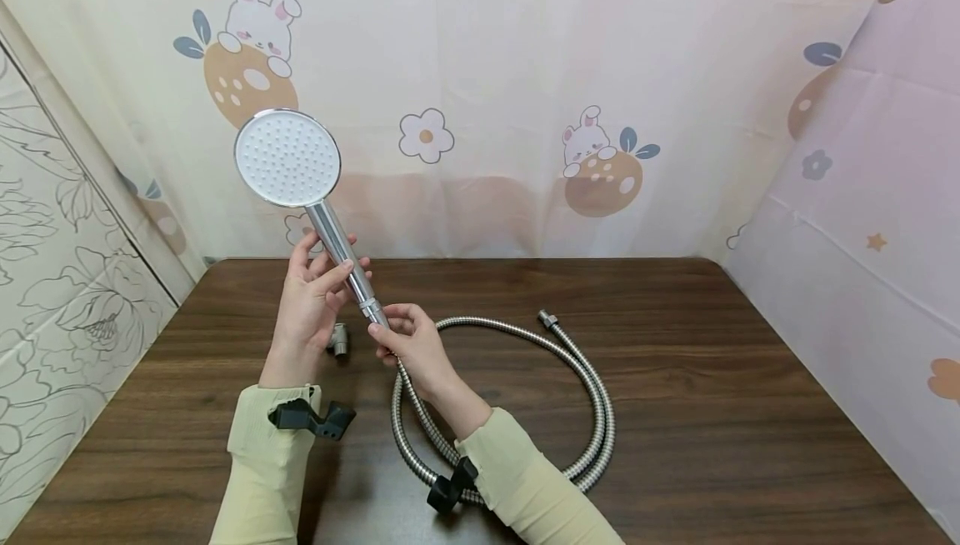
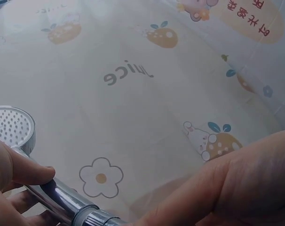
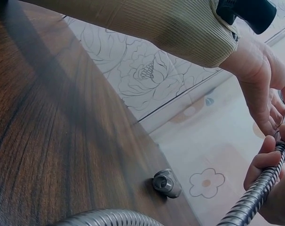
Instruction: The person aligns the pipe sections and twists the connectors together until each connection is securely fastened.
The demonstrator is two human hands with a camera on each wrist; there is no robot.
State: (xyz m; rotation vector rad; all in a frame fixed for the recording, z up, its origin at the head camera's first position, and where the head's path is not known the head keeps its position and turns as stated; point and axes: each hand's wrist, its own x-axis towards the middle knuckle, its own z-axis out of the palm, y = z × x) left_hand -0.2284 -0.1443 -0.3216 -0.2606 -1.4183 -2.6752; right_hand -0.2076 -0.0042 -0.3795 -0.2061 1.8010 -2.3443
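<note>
A chrome shower head (image 1: 287,158) with a round white nozzle face is held up at a tilt over the table. My left hand (image 1: 306,303) grips its handle (image 1: 339,247), thumb across the front. At the handle's lower end, my right hand (image 1: 420,353) pinches the connector of the metal shower hose (image 1: 605,420), right where hose and handle meet. From there the hose hangs down and loops across the table, its other end fitting (image 1: 548,318) lying at the back. In the left wrist view the chrome collar (image 2: 88,214) shows at the joint.
A small metal fitting (image 3: 166,183) with an opening stands on the dark wooden table (image 1: 712,412), behind the left forearm in the head view. A printed curtain (image 1: 487,95) hangs behind the table, with more cloth at both sides. Black wrist cameras (image 1: 311,418) sit on both sleeves.
</note>
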